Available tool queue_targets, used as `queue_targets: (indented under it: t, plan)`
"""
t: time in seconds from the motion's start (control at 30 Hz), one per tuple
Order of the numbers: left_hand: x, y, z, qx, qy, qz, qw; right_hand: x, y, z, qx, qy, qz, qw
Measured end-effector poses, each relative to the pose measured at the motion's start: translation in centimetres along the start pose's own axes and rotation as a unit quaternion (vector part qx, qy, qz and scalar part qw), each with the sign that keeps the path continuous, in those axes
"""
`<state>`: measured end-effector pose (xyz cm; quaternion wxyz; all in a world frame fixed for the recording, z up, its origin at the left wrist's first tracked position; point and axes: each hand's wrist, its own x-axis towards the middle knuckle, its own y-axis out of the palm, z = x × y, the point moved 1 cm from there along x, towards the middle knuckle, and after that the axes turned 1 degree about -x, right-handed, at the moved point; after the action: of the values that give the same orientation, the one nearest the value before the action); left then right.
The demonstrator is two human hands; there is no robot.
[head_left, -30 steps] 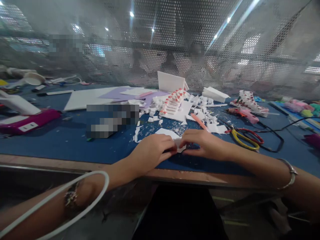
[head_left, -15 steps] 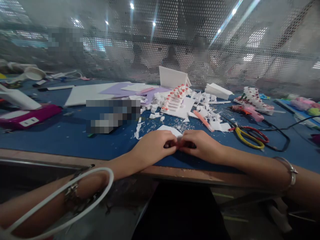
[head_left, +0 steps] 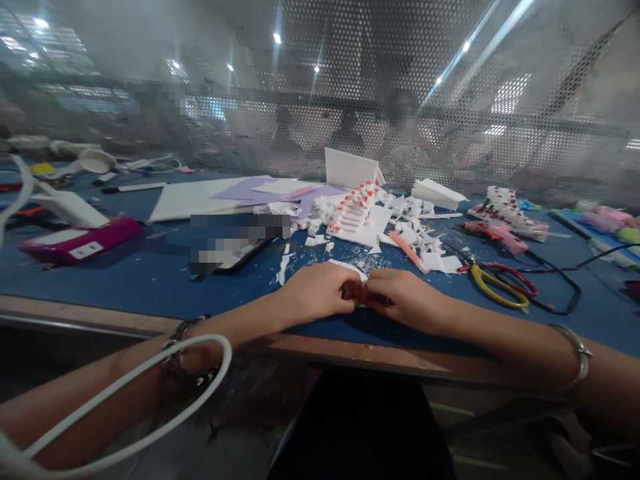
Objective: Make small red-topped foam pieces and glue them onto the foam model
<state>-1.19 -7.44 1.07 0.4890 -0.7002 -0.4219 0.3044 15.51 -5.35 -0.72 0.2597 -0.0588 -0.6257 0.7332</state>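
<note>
My left hand [head_left: 320, 290] and my right hand [head_left: 400, 298] rest on the blue table mat [head_left: 150, 277] near its front edge, fingertips meeting. Both are closed in a pinch around a tiny piece [head_left: 361, 298] that shows only as a reddish spot between the fingers. A flat white foam scrap [head_left: 350, 267] lies just behind the knuckles. A white loop of cord hangs over my left forearm, and my right wrist wears a silver bangle.
Behind the hands stand a white foam stair model with red dots [head_left: 353, 210] and many white offcuts. An orange stick [head_left: 409, 252], yellow-and-red scissors [head_left: 500, 283] and a pink glue gun [head_left: 495, 233] with a black cable lie at the right. A magenta box [head_left: 80, 240] sits left. A perforated screen [head_left: 450, 100] closes the back.
The hands have drawn closer together and the white scrap seen between them a second ago is now hidden inside the pinch. The view has shifted slightly.
</note>
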Motion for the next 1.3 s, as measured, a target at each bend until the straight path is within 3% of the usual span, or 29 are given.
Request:
queue_targets:
  t: [0.13, 0.27, 0.4, 0.63, 0.73, 0.9, 1.0, 1.17, 1.3]
  plan:
    - [0.2, -0.8, -0.5, 0.007, 0.011, 0.029, 0.999, 0.2, -0.6, 0.2, 0.010, -0.009, 0.053, 0.999]
    - [0.3, -1.1, -1.1, 0.056, 0.010, 0.053, 0.997, 0.9, -1.0, 0.4, 0.002, -0.010, 0.065, 0.998]
    - [0.0, -0.5, -1.0, 0.142, 0.029, 0.018, 0.989, 1.3, -1.3, 1.3, -0.078, 0.034, 0.095, 0.992]
    - [-0.6, 0.5, -0.2, 0.117, 0.034, -0.040, 0.992, 1.2, -1.1, 1.5, -0.099, 0.032, 0.092, 0.990]
    - [-0.6, 0.9, 0.0, 0.182, 0.067, -0.073, 0.978, 1.0, -0.7, 0.5, -0.059, 0.019, 0.063, 0.996]
    - [-0.6, 1.4, -0.1, 0.311, 0.211, -0.156, 0.914, 0.6, -0.4, -1.3, 0.091, 0.034, 0.007, 0.995]
    - [-0.3, 0.8, -0.2, 0.320, 0.252, -0.203, 0.890, 0.4, -1.0, -1.7, 0.118, 0.061, -0.018, 0.991]
    - [1.3, -1.4, -0.8, 0.232, 0.231, -0.193, 0.925, 0.0, -3.6, -1.7, 0.075, 0.040, -0.096, 0.992]
    - [3.2, -2.9, -1.9, 0.173, 0.222, -0.212, 0.936, -0.7, -5.8, -2.0, -0.015, 0.027, -0.128, 0.991]
